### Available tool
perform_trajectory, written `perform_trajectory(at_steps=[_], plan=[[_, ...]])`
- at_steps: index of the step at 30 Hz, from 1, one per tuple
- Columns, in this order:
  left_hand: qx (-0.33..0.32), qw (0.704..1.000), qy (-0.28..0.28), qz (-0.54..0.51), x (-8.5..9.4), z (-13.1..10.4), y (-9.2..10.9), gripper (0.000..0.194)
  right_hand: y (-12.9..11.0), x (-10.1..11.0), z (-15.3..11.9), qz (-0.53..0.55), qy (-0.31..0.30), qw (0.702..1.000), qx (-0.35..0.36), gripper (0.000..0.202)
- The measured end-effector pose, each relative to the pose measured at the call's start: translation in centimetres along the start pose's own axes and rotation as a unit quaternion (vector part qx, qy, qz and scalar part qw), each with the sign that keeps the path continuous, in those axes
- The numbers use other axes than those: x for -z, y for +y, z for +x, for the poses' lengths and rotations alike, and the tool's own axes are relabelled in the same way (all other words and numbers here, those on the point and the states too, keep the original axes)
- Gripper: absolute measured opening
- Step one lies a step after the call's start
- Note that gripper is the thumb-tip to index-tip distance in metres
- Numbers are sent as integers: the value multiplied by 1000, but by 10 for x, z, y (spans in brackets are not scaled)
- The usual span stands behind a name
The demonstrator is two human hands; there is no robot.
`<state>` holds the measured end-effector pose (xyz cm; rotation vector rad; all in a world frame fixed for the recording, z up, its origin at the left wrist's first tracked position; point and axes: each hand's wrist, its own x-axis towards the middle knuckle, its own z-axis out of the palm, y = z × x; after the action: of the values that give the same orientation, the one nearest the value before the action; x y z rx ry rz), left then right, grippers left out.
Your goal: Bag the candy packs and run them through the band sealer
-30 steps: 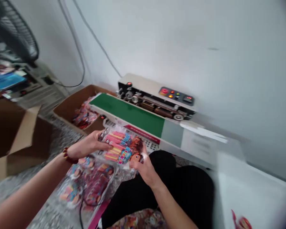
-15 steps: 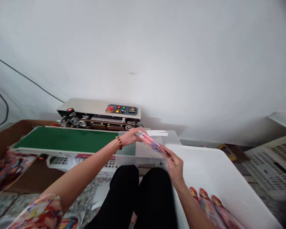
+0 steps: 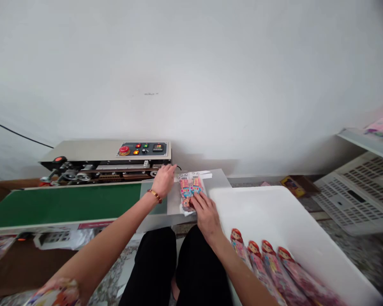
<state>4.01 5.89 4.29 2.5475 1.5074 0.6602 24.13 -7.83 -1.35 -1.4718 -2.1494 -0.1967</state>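
Two clear packets (image 3: pixel 190 190) with pink sticks and printed labels lie side by side on a translucent sheet at the right end of the green conveyor belt (image 3: pixel 83 202). The fingers of my right hand (image 3: pixel 207 214) are spread over the lower part of the right packet. Left of the packets, my left hand (image 3: pixel 164 182) is empty, near the end of the sealing machine (image 3: pixel 108 159), its fingers somewhat apart. The machine's panel has lit buttons and a red knob.
A white tub (image 3: pixel 258 204) at the right holds several packets with red-haired dolls (image 3: pixel 268 253). Beyond it are a plastic crate (image 3: pixel 357 195), a small carton (image 3: pixel 295 187) and a shelf (image 3: pixel 367 142). A brown box stands at the far left.
The packets held up between both hands now lie flat on the sheet. My left hand has let go; my right hand rests on them. The view has shifted right.
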Motion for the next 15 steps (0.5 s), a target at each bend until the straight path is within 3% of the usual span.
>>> perform_trajectory(at_steps=[3, 5, 9, 12, 15], plan=[[-35, 999, -2, 1, -8, -40, 19, 34, -12, 13, 7, -31, -93, 995, -6, 53], [-52, 999, 7, 15, -19, -63, 28, 41, -14, 29, 12, -26, -153, 988, -2, 58], [-30, 998, 7, 46, -36, -85, 23, 49, -12, 62, 26, 36, -241, 970, 24, 59], [-13, 999, 16, 49, -34, -88, 6, 46, -11, 66, 48, 50, -218, 975, -16, 40], [-2, 999, 37, 33, -30, -85, -7, 39, -13, 48, 72, 24, -178, 982, -51, 35]])
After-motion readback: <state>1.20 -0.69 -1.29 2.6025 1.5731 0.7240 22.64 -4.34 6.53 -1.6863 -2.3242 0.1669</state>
